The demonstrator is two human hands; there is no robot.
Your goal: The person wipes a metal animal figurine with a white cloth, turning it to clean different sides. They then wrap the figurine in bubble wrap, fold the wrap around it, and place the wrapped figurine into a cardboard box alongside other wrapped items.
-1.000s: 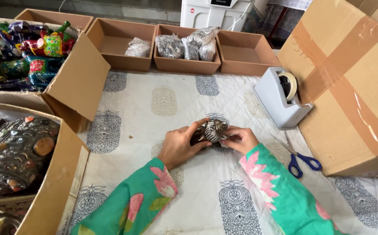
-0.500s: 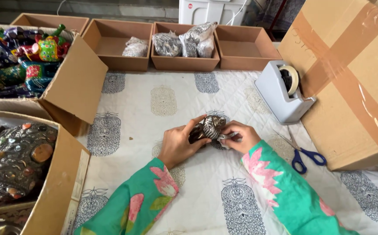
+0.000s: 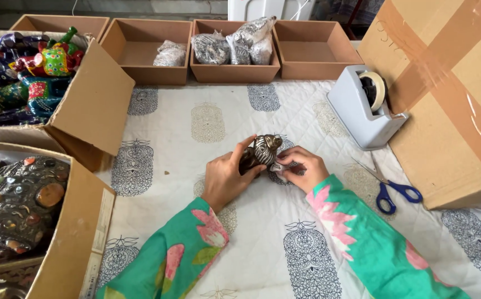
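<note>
A small dark figurine (image 3: pixel 262 150) with silvery metal patterning is held just above the printed white table cloth (image 3: pixel 207 127). My left hand (image 3: pixel 226 177) grips it from the left, thumb up against its side. My right hand (image 3: pixel 301 167) touches its right side, fingers pinched on a small pale piece at the figurine's base. Both sleeves are green with pink flowers.
A grey tape dispenser (image 3: pixel 362 108) and blue-handled scissors (image 3: pixel 392 188) lie to the right, beside a large taped cardboard box (image 3: pixel 451 94). Shallow brown trays (image 3: pixel 235 61) with wrapped bundles line the back. Cartons of colourful figurines (image 3: pixel 24 72) and a stone-studded dark piece (image 3: pixel 13 205) stand left.
The view has shifted slightly. My hands have turned the figurine a little and stayed in the same spot on the cloth.
</note>
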